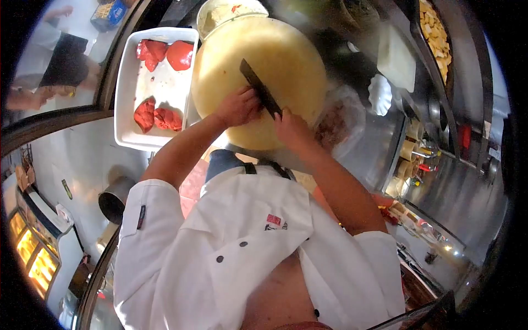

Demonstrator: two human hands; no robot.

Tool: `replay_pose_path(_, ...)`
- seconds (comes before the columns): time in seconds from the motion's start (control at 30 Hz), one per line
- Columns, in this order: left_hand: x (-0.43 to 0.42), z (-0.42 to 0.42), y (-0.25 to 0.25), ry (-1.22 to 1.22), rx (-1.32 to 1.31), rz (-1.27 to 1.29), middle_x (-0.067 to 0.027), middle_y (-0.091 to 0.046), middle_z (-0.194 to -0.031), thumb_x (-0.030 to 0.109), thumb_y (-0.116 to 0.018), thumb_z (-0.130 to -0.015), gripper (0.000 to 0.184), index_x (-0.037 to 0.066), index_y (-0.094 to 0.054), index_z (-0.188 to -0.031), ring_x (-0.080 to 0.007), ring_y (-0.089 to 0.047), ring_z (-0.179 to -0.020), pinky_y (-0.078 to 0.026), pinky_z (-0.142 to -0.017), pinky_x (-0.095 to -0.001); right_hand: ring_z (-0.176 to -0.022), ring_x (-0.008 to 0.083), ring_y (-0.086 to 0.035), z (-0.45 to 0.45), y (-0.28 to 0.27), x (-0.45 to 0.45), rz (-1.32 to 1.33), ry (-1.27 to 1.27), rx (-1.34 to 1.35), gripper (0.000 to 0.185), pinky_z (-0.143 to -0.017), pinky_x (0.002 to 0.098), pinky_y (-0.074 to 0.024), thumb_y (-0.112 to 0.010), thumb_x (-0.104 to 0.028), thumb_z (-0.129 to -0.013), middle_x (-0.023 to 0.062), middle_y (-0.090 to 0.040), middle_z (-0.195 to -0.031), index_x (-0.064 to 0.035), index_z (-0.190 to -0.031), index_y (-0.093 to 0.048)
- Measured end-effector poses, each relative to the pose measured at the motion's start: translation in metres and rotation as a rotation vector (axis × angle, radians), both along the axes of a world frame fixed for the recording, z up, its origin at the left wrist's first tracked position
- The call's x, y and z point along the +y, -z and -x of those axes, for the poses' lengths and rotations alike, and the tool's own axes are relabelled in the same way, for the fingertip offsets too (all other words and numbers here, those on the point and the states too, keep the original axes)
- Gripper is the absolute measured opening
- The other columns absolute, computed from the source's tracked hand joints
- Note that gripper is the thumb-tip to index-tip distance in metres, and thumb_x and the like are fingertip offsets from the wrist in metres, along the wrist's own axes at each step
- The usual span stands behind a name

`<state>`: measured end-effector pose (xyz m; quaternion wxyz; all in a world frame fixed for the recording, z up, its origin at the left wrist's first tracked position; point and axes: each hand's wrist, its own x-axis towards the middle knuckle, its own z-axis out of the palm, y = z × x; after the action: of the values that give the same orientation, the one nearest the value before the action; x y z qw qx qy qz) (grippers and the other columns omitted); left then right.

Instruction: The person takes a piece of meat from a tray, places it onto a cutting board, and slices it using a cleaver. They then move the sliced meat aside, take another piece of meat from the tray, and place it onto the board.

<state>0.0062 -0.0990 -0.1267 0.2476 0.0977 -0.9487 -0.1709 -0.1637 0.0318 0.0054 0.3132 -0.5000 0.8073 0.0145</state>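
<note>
A large round cutting board (275,60) lies under both hands. My right hand (290,127) is closed round the handle of a dark cleaver (257,85), whose blade slants up and to the left over the board. Beside the blade, on its left, my left hand (241,106) rests on the board with its fingers curled; what lies under them, if anything, is hidden. A white tray (126,88) left of the board holds several dark red pieces of meat (144,114). A clear plastic bag (341,118) with reddish contents touches the board's right side.
Behind the board is a white bowl (212,14) with scraps. To the right are a white rectangular block (397,58), a white fluted dish (380,94) and a tray of pale yellow chunks (434,36). A metal pot (114,199) stands at the left. Another person's arm (27,99) shows at upper left.
</note>
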Motion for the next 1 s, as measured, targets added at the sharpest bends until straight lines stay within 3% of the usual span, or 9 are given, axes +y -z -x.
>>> replay_pose_path(0.13, -0.001, 0.005, -0.001, -0.033, -0.019, -0.062, -0.0093, -0.065, -0.105, 0.026, -0.071, -0.084, 0.02, 0.011, -0.07, -0.098, -0.0325, -0.059, -0.11, -0.051, -0.095, -0.041, -0.087, 0.0468, -0.069, 0.006, 0.025, 0.008, 0.007, 0.031, -0.013, 0.041, -0.078, 0.058, -0.0536, -0.047, -0.037, -0.108, 0.0289, -0.069, -0.094, 0.0017, -0.108, -0.061)
replay_pose_path(0.2, -0.001, 0.006, -0.003, 0.004, 0.011, -0.046, -0.0097, -0.064, -0.107, 0.024, -0.069, -0.085, 0.019, 0.011, -0.07, -0.099, -0.0326, -0.059, -0.11, -0.051, -0.095, -0.0419, -0.082, 0.0464, -0.069, 0.011, 0.027, 0.012, 0.164, -0.057, 0.028, 0.041, -0.076, 0.0575, -0.0539, -0.048, -0.037, -0.107, 0.0272, -0.07, -0.088, 0.0011, -0.109, -0.062)
replay_pose_path(0.3, 0.003, -0.007, -0.053, -0.045, 0.017, -0.176, -0.0103, -0.064, -0.11, 0.021, -0.067, -0.087, 0.021, 0.011, -0.071, -0.105, -0.032, -0.059, -0.112, -0.049, -0.099, -0.0428, -0.081, 0.0459, -0.069, 0.02, 0.01, 0.008, 0.153, -0.06, 0.053, 0.039, -0.075, 0.057, -0.0541, -0.05, -0.037, -0.106, 0.0259, -0.07, -0.088, -0.0001, -0.108, -0.062)
replay_pose_path(0.4, 0.002, -0.011, -0.039, 0.023, 0.088, -0.049, -0.0103, -0.065, -0.112, 0.019, -0.066, -0.087, 0.025, 0.01, -0.071, -0.11, -0.0308, -0.058, -0.113, -0.046, -0.104, -0.0431, -0.083, 0.0455, -0.069, 0.022, -0.021, 0.006, 0.085, -0.036, 0.069, 0.037, -0.076, 0.0572, -0.0541, -0.052, -0.036, -0.105, 0.0255, -0.07, -0.089, -0.0012, -0.108, -0.063)
replay_pose_path(0.53, 0.004, -0.014, -0.034, 0.024, 0.042, -0.076, -0.0101, -0.065, -0.113, 0.018, -0.065, -0.088, 0.027, 0.008, -0.071, -0.112, -0.0295, -0.058, -0.114, -0.044, -0.107, -0.0429, -0.078, 0.0489, -0.067, 0.015, -0.038, 0.01, 0.135, -0.053, 0.029, 0.032, -0.07, 0.0589, -0.0522, -0.053, -0.034, -0.104, 0.0275, -0.068, -0.081, -0.003, -0.102, -0.058)
replay_pose_path(0.6, 0.001, -0.014, -0.042, 0.011, 0.049, -0.018, -0.0101, -0.065, -0.113, 0.018, -0.064, -0.088, 0.026, 0.008, -0.071, -0.112, -0.0294, -0.058, -0.112, -0.046, -0.105, -0.0434, -0.082, 0.0489, -0.068, 0.006, -0.046, 0.004, -0.022, -0.051, 0.028, 0.033, -0.073, 0.0596, -0.0524, -0.049, -0.035, -0.106, 0.0278, -0.069, -0.085, -0.0028, -0.105, -0.058)
replay_pose_path(1.0, -0.001, -0.016, -0.027, -0.02, 0.016, -0.144, -0.012, -0.062, -0.119, 0.02, -0.066, -0.09, 0.029, 0.011, -0.069, -0.118, -0.0378, -0.054, -0.116, -0.048, -0.1, -0.0445, -0.083, 0.0499, -0.067, -0.004, -0.039, 0.005, 0.074, -0.089, 0.008, 0.033, -0.076, 0.0598, -0.052, -0.05, -0.032, -0.105, 0.0275, -0.07, -0.087, -0.0008, -0.103, -0.059)
